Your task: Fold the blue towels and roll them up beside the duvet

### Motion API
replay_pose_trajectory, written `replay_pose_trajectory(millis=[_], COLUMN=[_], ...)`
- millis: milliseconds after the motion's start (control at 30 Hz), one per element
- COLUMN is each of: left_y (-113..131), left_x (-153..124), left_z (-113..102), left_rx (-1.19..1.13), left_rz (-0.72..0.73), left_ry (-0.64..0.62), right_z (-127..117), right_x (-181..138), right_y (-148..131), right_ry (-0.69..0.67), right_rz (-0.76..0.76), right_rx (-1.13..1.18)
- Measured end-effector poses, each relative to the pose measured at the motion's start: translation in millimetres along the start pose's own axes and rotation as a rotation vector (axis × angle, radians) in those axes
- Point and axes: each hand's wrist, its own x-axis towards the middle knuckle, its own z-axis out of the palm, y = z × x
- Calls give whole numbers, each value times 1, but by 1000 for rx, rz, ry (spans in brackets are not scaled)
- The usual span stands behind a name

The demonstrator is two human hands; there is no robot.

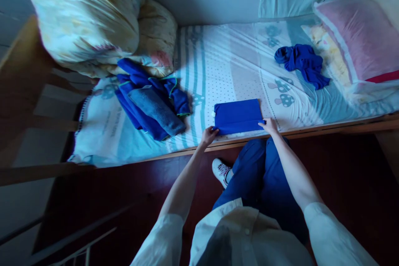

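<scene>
A blue cloth (238,113), folded to a flat rectangle with a small white tag on its left side, lies near the front edge of the bed. My left hand (209,136) pinches its near left corner. At the near right corner my right hand (268,126) grips the cloth between thumb and fingers. The near edge between my hands looks turned over in a narrow strip. Whether the cloth is a towel or a garment cannot be made out.
On the left lie blue garments (134,72) with a rolled grey-blue towel (157,108) on top, beside large stuffed bedding (84,16). A crumpled blue cloth (301,64) and a pink pillow (364,39) are at right. A wooden ladder (18,124) stands left of the bed (218,70).
</scene>
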Motion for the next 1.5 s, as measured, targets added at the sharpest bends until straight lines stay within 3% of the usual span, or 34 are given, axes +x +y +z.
replay_pose_trajectory(millis=[500,800,900,1033,1133,1200,1500], left_y=[1,-6,-10,-12,-6,0,16], left_x=[-6,-5,-11,-30,-42,-45,-13], left_z=[3,6,8,14,22,29,42], left_rx=[-24,-64,-97,48,224,325,618], left_rz=[-136,-117,-40,268,477,539,465], left_ry=[79,103,193,339,207,107,-100], right_z=[-1,-3,-4,-2,2,4,13], right_x=[-3,-7,-11,-22,-33,-39,-42], right_y=[-2,-2,-6,-18,-28,-33,-35], right_ry=[-32,-34,71,186,95,24,-87], right_rz=[124,63,-10,-315,-485,-523,-534], right_rx=[-81,-54,-87,-178,-233,-285,-517])
